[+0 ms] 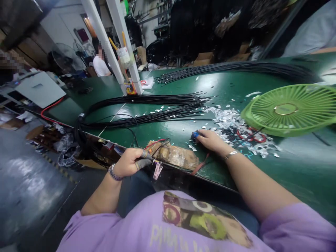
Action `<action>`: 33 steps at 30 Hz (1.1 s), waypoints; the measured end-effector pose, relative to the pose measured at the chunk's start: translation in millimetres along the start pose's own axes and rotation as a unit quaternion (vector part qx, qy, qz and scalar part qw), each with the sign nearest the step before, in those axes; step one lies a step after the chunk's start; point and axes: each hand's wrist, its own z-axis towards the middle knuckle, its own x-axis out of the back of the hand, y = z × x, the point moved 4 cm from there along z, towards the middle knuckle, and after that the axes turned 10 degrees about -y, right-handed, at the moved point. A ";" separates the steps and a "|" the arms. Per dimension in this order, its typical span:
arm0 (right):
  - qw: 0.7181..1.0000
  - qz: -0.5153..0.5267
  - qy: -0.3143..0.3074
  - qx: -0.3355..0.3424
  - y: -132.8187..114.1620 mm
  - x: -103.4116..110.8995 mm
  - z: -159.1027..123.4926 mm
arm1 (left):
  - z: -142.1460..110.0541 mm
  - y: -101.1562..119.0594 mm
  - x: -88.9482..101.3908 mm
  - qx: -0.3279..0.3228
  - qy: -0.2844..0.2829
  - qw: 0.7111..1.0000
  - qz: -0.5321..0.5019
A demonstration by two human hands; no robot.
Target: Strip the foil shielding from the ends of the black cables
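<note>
Head view: on the far left, a grey floor (23, 164) with a worn striped line runs beneath the bench, and above it a pale boxy case (40, 89) sits beside a red cord (49, 108). Behind, a caged fan (63, 57) stands near a seated person (101, 64) in a white top. The green tabletop (162, 133) spreads rightward, glossy under the light. A bundle of black cables (131, 101) bends back on itself across it, the loop hanging at the near edge and the loose ends pointing right; two white posts (118, 45) rise behind. The left hand (131, 162), fingers drawn narrow in grey finger covers, is at the table edge; whether it grips anything I cannot tell. Just beside it are a pink clip (157, 170) and a taped cardboard pad (175, 155). The right hand (210, 140), a blue cover on a fingertip, is curled low over the surface, its grip unclear. Past it lie pale scraps (228, 120), a green fan guard (288, 108) and, farther back, another black cable bundle (236, 68).
</note>
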 end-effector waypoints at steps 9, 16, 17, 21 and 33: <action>0.998 -0.050 -0.008 0.036 -51.8 -4.0 -44.5 | -71.4 -28.4 -62.8 0.017 0.105 0.994 0.008; 0.918 0.253 -0.282 0.117 -93.7 -116.0 -99.0 | -59.5 -34.8 -80.7 0.007 0.100 0.995 -0.013; 0.918 0.292 -0.254 0.080 -91.8 -127.8 -97.4 | -58.8 -35.7 -82.4 0.011 0.099 0.995 -0.019; 0.865 0.444 -0.232 0.018 -95.3 -157.2 -88.3 | -56.2 -38.0 -87.3 0.033 0.094 0.994 -0.049; 0.800 0.580 -0.145 -0.056 -99.6 -169.6 -82.7 | -48.7 -45.8 -90.7 0.086 0.068 0.975 -0.192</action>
